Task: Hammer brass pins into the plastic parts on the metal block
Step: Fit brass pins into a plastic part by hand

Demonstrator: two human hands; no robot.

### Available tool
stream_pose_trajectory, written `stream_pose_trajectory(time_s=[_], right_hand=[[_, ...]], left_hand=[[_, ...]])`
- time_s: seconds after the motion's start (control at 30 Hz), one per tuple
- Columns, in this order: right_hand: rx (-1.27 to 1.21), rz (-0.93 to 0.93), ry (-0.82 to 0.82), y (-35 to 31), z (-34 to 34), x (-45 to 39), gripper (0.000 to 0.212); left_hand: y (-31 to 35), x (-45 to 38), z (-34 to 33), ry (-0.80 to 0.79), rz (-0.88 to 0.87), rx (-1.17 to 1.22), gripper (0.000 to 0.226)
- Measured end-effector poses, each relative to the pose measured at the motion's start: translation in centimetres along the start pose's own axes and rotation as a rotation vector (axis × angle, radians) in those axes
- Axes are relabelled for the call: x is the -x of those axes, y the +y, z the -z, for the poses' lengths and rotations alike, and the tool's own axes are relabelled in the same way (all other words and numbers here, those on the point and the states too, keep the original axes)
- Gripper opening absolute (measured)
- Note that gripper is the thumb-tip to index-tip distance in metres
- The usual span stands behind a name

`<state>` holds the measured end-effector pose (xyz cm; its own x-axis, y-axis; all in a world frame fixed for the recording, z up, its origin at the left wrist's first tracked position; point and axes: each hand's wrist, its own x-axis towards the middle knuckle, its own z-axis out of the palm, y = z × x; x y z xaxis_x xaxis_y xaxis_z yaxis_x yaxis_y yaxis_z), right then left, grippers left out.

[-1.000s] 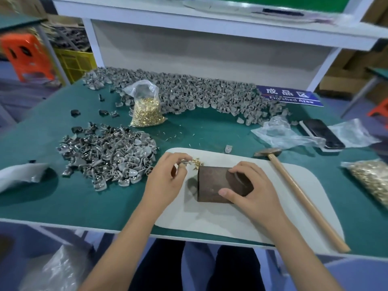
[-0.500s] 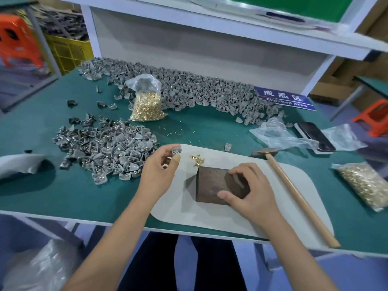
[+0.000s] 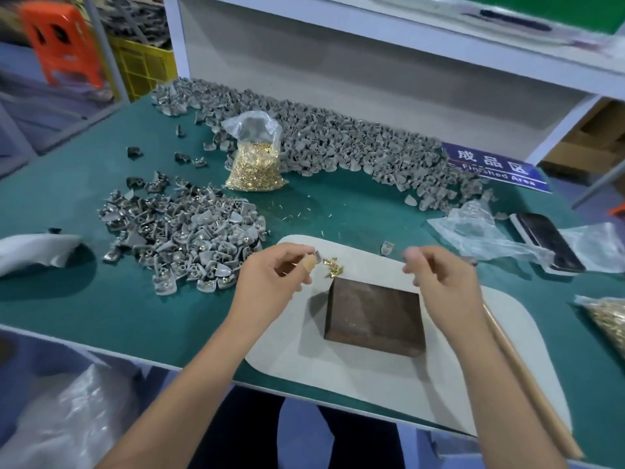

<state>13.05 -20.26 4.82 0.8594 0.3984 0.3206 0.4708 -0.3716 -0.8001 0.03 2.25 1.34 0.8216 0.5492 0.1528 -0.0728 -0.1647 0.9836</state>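
Dark metal block (image 3: 373, 316) sits bare on a white mat (image 3: 355, 377) on the green bench, loose brass pins (image 3: 333, 267) just behind it w/ left hand (image 3: 270, 286) pinching a grey plastic part (image 3: 318, 256) beside them, right hand (image 3: 443, 282) blurred above block's right edge, grip unclear, hammer handle (image 3: 527, 384) right of block.

A blue sign (image 3: 495, 167) lies flat at the far right of the green worktop (image 3: 101, 299). It bears white Chinese characters, 成品区, with "Finished Area" in smaller white letters underneath.
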Motion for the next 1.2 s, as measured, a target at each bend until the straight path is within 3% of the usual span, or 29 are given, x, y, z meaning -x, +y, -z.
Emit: stream_pose_trajectory(time_s=[0.07,0.2,0.3,0.53,0.87,1.2], right_hand=[[0.07,-0.007,-0.129,-0.4,-0.9,-3.1,0.016],[0.198,0.002,-0.517,-0.9,-3.9,-7.6,0.02],[0.301,0.018,-0.638,0.3,-5.3,-8.9,0.019],[0.177,0.09,-0.642,1.4,-6.2,-9.3,0.009],[0.377,0.234,-0.641,1.3,-6.8,-8.9,0.009],[0.414,0.284,-0.619,0.8,-7.1,-8.4,0.008]], left_hand=[[0.4,-0.9,-0.2,-0.011,0.011,-0.003,0.004],[1.3,-4.2,-1.2,0.031,-0.014,0.058,0.005],[1.4,-6.5,-2.3,0.054,-0.043,0.047,0.01],[1.1,-10.6,-5.1,0.046,-0.106,0.026,0.005],[-0.7,-10.3,-6.7,-0.016,-0.111,-0.01,0.005],[-1.0,-10.2,-5.8,0.072,-0.104,-0.063,0.009]])
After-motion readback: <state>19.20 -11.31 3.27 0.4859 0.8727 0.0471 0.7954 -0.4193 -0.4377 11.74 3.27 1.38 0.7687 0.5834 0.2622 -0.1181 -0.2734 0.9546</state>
